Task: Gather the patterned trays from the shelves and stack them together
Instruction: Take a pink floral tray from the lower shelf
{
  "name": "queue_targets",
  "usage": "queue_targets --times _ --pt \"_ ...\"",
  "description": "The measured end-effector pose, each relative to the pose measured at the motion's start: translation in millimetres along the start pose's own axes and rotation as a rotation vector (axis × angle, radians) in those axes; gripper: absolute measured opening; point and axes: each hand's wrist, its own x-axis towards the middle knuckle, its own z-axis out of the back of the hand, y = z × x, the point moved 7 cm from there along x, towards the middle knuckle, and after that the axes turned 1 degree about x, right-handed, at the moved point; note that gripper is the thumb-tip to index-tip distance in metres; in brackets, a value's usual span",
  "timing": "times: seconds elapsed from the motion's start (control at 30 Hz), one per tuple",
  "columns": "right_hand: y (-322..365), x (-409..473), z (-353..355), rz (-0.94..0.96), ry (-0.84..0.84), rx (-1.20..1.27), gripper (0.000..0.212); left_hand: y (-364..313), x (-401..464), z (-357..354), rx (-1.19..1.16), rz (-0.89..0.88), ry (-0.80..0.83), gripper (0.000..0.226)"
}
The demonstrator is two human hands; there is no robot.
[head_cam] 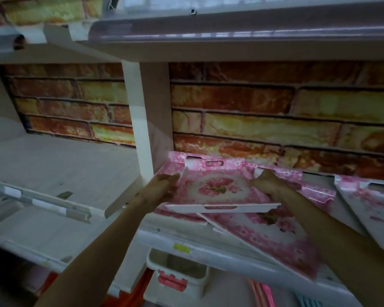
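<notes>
Two bare hands grip one pink floral tray (pixel 217 187) by its side edges, holding it level just above the shelf (pixel 208 244). Far out past the left hand (pixel 162 187), the neighbouring shelf bay (pixel 60 171) has a bare grey board with plenty of open room, bounded at its front by a white rail (pixel 47 202). Just beside the left hand, a white upright post (pixel 140 129) divides the two bays; the tray's left rear corner sits close to it, so there is little slack on that side. The left hand wraps the tray's left edge, fingers curled under and thumb on the rim. Between the hands, the tray's near edge with its slot handle faces the person, and the far edge with another slot handle lies close to the brick-patterned back wall (pixel 275 120). The right hand (pixel 268 181) clasps the tray's right edge near the far corner. Under and beyond the right hand, a second pink tray (pixel 275 235) lies skewed, with its near corner overhanging the shelf's front lip. Further right, a third tray (pixel 372 207) lies at an angle, cut off by the picture edge. Above both hands, the upper shelf (pixel 231 34) leaves generous headroom.
</notes>
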Motion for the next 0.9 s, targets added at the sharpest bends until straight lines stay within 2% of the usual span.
queue_targets --times 0.1,0.27,0.4,0.53,0.73,0.83,0.9 --pt "6.0 -2.0 4.0 -0.007 -0.045 0.035 0.024 4.7 16.6 0.2 -0.016 0.022 0.042 0.038" --pt "14.9 -4.1 15.8 -0.021 -0.165 0.075 0.046 -14.1 29.4 -3.5 -0.173 -0.046 0.112 0.02" --pt "27.5 -4.0 15.1 0.078 -0.207 0.242 0.052 -39.9 49.3 13.4 -0.031 -0.138 0.017 0.019" --pt "39.2 -7.0 17.0 0.158 -0.274 0.343 0.049 -61.9 53.4 28.6 0.064 -0.173 -0.027 0.02" --pt "50.9 -15.6 29.8 0.16 -0.362 0.332 0.056 -83.5 61.9 32.7 0.068 -0.266 0.017 0.02" --pt "42.9 -27.1 47.9 0.144 -0.436 0.297 0.05 -84.2 71.8 15.5 0.104 -0.301 0.058 0.025" --pt "32.6 -37.6 60.9 0.125 -0.498 0.276 0.035 -83.7 79.3 -0.6 0.12 -0.313 0.052 0.033"
